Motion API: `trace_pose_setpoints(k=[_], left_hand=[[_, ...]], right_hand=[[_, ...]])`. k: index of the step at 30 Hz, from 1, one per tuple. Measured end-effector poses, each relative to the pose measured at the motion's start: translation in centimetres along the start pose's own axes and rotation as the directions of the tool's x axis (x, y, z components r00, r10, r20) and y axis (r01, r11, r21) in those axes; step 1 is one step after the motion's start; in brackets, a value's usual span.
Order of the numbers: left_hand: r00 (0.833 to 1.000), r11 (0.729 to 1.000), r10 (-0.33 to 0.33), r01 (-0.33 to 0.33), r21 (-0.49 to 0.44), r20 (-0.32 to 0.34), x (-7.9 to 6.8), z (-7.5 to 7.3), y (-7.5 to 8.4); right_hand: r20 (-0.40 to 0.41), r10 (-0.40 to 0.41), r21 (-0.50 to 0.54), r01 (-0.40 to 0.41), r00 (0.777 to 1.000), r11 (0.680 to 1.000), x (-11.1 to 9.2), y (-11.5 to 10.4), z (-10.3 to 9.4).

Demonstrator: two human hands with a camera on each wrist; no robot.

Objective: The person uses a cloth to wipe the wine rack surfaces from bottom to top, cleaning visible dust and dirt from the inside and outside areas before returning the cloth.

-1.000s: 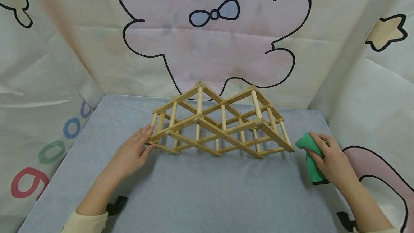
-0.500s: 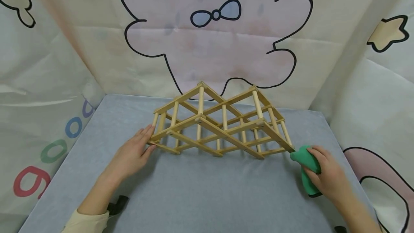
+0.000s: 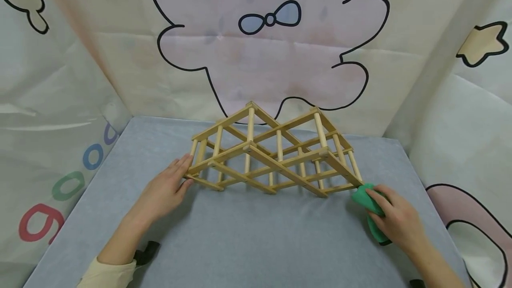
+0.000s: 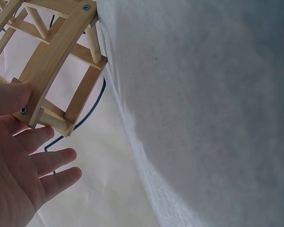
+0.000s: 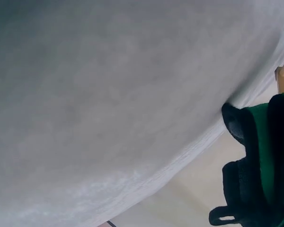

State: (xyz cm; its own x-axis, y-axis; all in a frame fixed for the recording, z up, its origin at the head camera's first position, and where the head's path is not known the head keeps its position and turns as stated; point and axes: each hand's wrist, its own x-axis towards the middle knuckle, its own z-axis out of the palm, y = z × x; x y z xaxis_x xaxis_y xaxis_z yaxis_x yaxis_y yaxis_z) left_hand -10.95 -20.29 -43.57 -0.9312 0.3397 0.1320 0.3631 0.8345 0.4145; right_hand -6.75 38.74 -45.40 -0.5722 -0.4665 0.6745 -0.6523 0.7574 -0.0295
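A wooden folding rack (image 3: pixel 280 161), made of crossed slats joined by round dowels, stands on the table in the head view. At its left end my left hand (image 3: pixel 164 190) pinches the lower corner; in the left wrist view the thumb (image 4: pixel 12 97) presses a slat and the other fingers spread behind it. My right hand (image 3: pixel 404 219) grips a folded green cloth (image 3: pixel 366 199) against the rack's lower right corner. The right wrist view shows the cloth's dark edges (image 5: pixel 234 125) and a small loop, but not the hand's fingers.
A pale blue-grey cloth covers the table (image 3: pixel 256 239). Printed fabric walls (image 3: pixel 120 57) with cartoon drawings stand behind it and on both sides. The rack sits near the table's back edge.
My right hand has moved the green cloth leftward and down from beside the rack to its lower right corner. My left hand stays at the left end, and the rack stands as before.
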Motion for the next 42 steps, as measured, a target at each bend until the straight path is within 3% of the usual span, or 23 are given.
trace_pose_setpoints(k=[6,11,15,19,23,31,42], left_hand=[[1.000,1.000,0.001,-0.001,0.008,0.001,0.1,-0.1,0.0],[1.000,1.000,0.008,-0.008,0.011,-0.009,0.0,-0.1,0.1],[1.000,1.000,0.012,-0.012,0.009,-0.016,-0.1,0.0,0.0],[1.000,1.000,0.001,-0.001,0.003,-0.009,-0.2,0.0,-0.1],[1.000,1.000,-0.007,0.007,0.000,-0.005,-0.2,0.0,0.0],[1.000,1.000,0.016,-0.016,0.019,-0.027,-0.2,0.0,0.0],[1.000,1.000,0.003,-0.003,0.013,-0.024,-0.1,-0.1,0.1]], right_hand=[[-0.045,-0.108,-0.068,0.105,0.993,0.992,0.4,-0.3,0.2],[-0.034,-0.169,-0.081,0.166,0.985,0.983,1.1,-0.6,0.4],[0.001,-0.205,-0.083,0.204,0.979,0.975,1.4,-0.8,0.6],[0.099,-0.236,-0.111,0.246,0.967,0.963,1.7,-1.0,1.0],[0.199,-0.244,-0.142,0.275,0.949,0.951,1.9,-1.4,1.5],[0.273,-0.241,-0.151,0.289,0.931,0.945,2.5,-2.5,2.9],[0.281,-0.252,-0.131,0.297,0.926,0.946,3.1,-3.3,4.3]])
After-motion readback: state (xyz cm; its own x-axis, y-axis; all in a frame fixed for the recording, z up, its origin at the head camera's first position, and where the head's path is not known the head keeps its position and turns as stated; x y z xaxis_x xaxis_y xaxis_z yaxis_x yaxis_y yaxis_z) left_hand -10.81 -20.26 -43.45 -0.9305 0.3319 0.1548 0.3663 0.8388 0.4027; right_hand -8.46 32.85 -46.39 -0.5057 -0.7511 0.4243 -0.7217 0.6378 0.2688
